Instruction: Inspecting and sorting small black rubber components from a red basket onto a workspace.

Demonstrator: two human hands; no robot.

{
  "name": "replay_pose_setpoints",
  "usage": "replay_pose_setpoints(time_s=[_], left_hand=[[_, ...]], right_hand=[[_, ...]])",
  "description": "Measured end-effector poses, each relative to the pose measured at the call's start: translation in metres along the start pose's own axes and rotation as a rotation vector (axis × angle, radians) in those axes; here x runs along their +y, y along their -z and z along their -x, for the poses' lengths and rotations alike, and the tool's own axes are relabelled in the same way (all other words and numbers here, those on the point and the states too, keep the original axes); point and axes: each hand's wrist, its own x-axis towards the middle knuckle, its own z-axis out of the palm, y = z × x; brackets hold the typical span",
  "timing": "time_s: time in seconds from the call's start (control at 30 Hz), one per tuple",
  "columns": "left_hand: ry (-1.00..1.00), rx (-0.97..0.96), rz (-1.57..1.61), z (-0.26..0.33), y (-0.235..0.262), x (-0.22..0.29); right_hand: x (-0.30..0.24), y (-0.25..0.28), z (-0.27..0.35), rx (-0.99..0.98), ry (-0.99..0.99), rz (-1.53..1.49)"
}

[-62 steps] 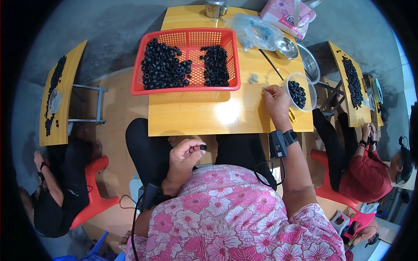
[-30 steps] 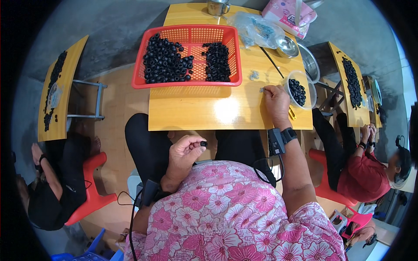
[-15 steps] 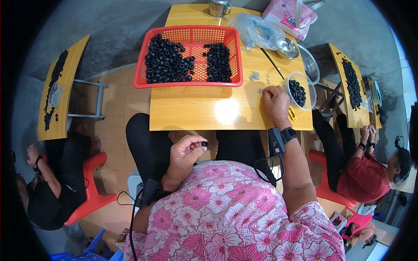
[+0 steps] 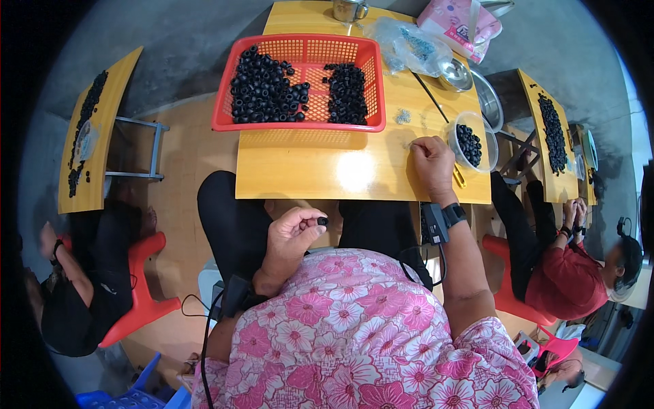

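Note:
My left hand [image 4: 286, 240] is held over my lap, thumb and fingers pinching a small black ring-like part [image 4: 322, 221]. On the table, my right hand [image 4: 433, 161] rests with its fingers curled together at the tips; whatever they hold is hidden or too small to make out. Beyond it lies a small heap of silvery metal bits [image 4: 402, 116]. Just to its right stands a clear round tub [image 4: 492, 158] with black parts [image 4: 469, 144] inside. A yellow-handled tool [image 4: 459, 178] lies partly behind that wrist.
A red mesh basket [image 4: 300, 127] holds two groups of black parts on the yellow table [image 4: 293, 170]. Farther back are a plastic bag [image 4: 417, 53], a metal bowl [image 4: 456, 76], a metal mug [image 4: 349, 9] and a dark rod [image 4: 430, 97]. People sit at side tables left and right.
The right fingers have drawn closer together, and the few silvery bits beside their tips no longer show plainly. My left hand keeps its pinch. The whole view has shifted slightly.

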Motion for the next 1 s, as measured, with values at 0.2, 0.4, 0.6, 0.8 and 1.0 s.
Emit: replay_pose_setpoints(time_s=[0.2, 0.4, 0.6, 0.8, 1.0], left_hand=[[-0.003, 0.006, 0.003, -0.002, 0.002, -0.004], [0.016, -0.002, 0.022, -0.001, 0.0, -0.002], [0.059, 0.031, 0.066, 0.002, 0.0, -0.002], [0.105, -0.02, 0.259, -0.01, -0.014, 0.009], [0.066, -0.047, 0.324, -0.004, -0.006, 0.01]], right_hand=[[0.0, -0.002, 0.002, 0.042, -0.179, -0.164], [-0.003, 0.001, 0.005, 0.035, -0.201, -0.181], [-0.038, 0.005, 0.015, -0.017, -0.234, -0.377], [-0.106, 0.015, 0.032, -0.182, -0.084, -0.621], [-0.146, 0.005, 0.038, -0.25, 0.177, -0.621]])
